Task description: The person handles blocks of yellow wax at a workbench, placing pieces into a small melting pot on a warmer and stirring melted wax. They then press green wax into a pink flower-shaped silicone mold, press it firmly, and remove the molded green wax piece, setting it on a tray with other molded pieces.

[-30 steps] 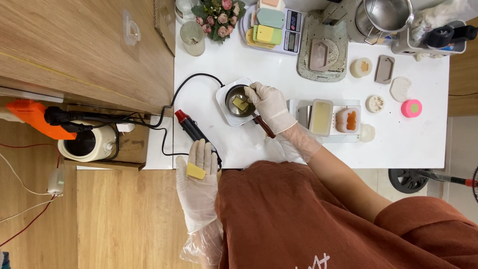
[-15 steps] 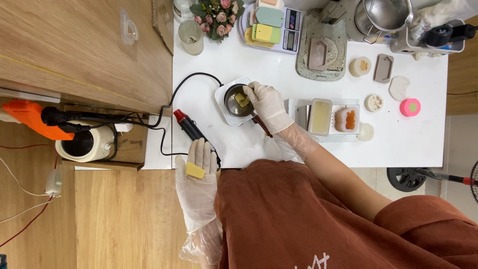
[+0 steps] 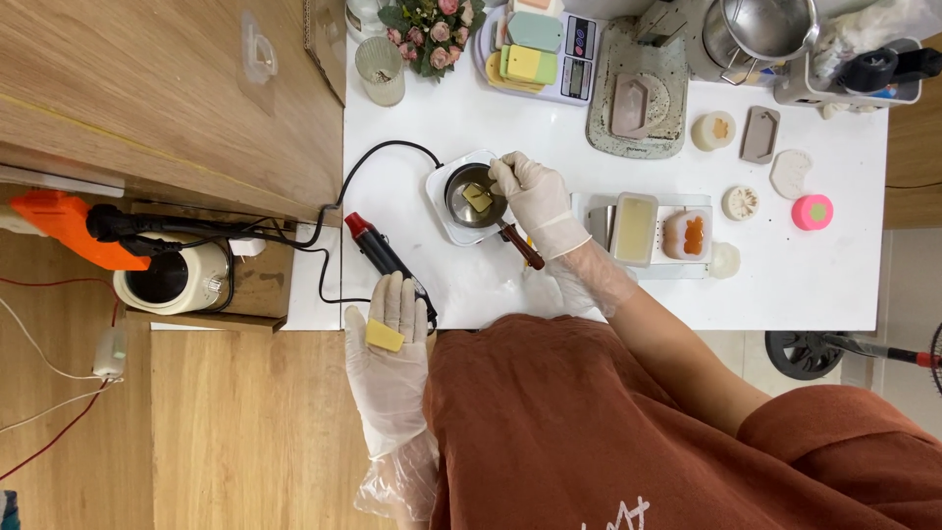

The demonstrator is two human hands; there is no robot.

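Here the gloved right hand (image 3: 535, 196) had its fingertips pinched on a yellow wax piece (image 3: 477, 199) inside the small metal pot (image 3: 473, 196), while the left hand (image 3: 389, 344), below-left of that pot, lay flat, fingers together, cradling another yellow block (image 3: 385, 336).

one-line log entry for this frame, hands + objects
left hand: open, yellow wax chunk on palm | right hand: fingertips at small metal pot, yellow piece inside | pot on white base
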